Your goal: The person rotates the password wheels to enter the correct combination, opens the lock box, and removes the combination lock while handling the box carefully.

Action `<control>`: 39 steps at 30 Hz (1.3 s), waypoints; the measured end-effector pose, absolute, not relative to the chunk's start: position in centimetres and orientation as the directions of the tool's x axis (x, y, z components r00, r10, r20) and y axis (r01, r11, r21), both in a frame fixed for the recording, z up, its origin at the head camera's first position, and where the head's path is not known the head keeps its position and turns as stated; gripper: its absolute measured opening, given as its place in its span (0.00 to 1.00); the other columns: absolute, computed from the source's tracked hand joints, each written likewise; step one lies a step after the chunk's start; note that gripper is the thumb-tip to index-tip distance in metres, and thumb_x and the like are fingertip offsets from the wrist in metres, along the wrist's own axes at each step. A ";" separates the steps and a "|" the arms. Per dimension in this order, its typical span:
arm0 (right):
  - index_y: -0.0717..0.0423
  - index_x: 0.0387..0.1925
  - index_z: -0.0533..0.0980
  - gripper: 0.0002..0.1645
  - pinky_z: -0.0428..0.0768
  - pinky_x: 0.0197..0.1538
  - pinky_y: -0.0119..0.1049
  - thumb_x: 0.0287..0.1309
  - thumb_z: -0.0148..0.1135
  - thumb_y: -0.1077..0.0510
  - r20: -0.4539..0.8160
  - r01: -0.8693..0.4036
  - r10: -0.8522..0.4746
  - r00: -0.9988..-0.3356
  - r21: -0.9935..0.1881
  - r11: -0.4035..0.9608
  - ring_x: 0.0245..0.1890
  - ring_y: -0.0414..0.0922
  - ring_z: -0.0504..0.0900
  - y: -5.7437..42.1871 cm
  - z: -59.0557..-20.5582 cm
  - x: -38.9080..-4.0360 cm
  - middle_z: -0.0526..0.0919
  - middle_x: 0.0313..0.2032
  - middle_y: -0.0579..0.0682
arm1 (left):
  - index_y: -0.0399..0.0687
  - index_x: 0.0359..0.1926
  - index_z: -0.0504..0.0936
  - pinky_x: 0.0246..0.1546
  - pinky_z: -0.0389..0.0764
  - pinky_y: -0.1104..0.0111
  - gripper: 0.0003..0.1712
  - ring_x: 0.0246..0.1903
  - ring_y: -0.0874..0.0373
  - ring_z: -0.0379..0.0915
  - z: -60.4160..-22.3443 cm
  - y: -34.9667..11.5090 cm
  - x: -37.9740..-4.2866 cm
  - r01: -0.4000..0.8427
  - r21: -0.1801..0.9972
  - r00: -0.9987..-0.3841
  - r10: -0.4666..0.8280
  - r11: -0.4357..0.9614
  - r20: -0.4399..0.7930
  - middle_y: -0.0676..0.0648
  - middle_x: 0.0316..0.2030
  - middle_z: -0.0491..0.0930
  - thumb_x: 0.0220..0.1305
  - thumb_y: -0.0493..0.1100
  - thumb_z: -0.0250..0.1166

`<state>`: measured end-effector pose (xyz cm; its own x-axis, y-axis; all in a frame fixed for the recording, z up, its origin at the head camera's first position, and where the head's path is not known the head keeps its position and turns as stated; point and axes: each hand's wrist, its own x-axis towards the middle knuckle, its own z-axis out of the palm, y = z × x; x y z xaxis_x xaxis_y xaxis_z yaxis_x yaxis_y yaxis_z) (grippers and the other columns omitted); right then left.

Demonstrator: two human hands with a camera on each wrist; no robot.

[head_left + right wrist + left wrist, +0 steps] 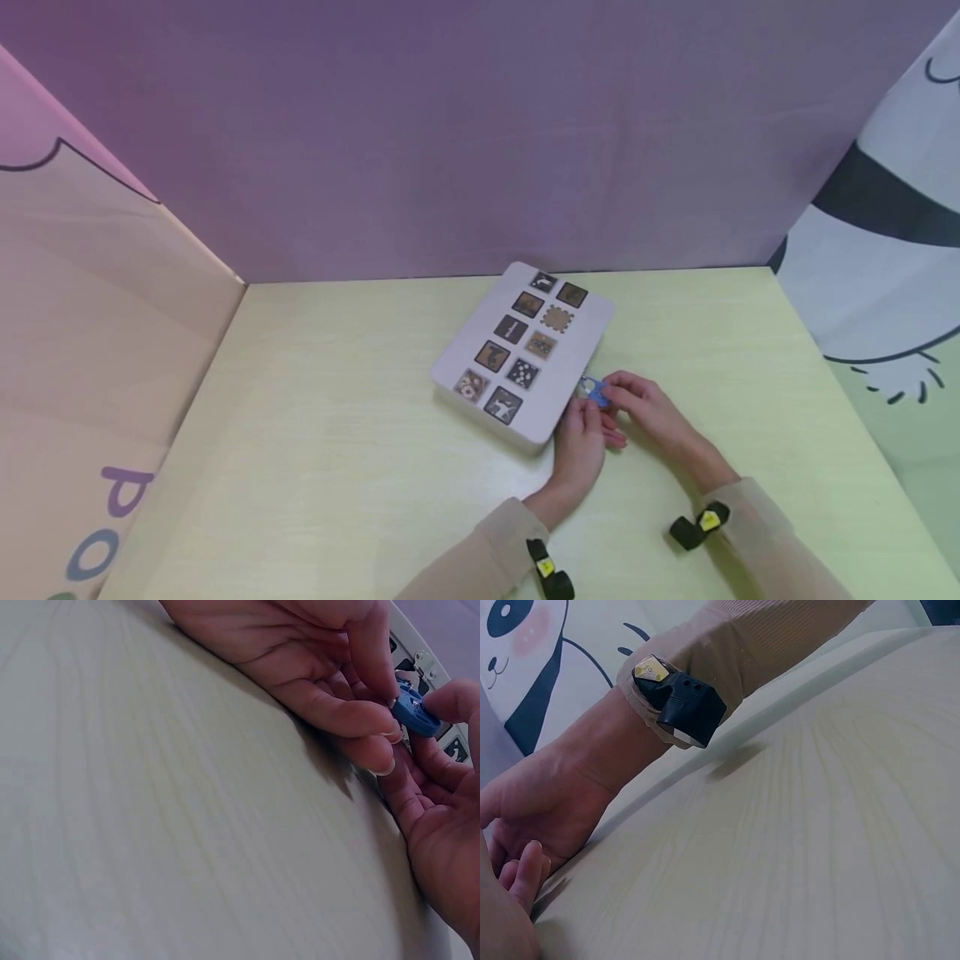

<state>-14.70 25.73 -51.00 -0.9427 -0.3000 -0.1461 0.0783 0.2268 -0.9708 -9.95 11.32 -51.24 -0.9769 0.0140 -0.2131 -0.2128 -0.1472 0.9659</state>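
A white case (450, 367) printed with several dark square pictures lies slanted on the table. At its right side is a small blue padlock (594, 390) with a silver shackle. My right hand (652, 412) pinches the padlock from the right with its fingertips. Close against the case's side, my left hand (579, 446) has thumb and fingers curled about the padlock too. In the right wrist view the blue padlock (417, 714) sits between both hands' fingertips, right beside a metal clasp (424, 664) on the case. Fingers partly hide the shackle.
The pale wooden table (322, 417) spreads around the case. A purple cloth wall (450, 150) rises behind it, with printed panels at both sides. Black devices with yellow tags (546, 568) are strapped to both beige sleeves (495, 542).
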 end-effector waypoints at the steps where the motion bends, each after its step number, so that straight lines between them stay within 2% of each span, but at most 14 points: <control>1: 0.74 0.50 0.75 0.19 0.75 0.54 0.24 0.76 0.54 0.57 -0.148 0.079 -0.299 -0.943 -0.970 0.229 0.42 0.37 0.81 25.7 -50.9 -14.7 0.86 0.36 0.40 | 0.43 0.42 0.73 0.27 0.85 0.73 0.10 0.22 0.59 0.80 -51.2 11.3 -9.9 -0.213 0.966 -0.977 0.013 -0.145 -0.213 0.50 0.28 0.79 0.82 0.39 0.47; 39: 0.71 0.49 0.78 0.20 0.74 0.53 0.25 0.76 0.56 0.54 -0.163 0.074 -0.256 -0.953 -0.944 0.323 0.42 0.37 0.81 25.6 -51.1 -14.7 0.87 0.37 0.42 | 0.42 0.42 0.74 0.27 0.85 0.73 0.10 0.21 0.60 0.80 -51.3 11.4 -9.9 -0.201 0.967 -0.979 0.012 -0.153 -0.202 0.50 0.28 0.79 0.82 0.39 0.47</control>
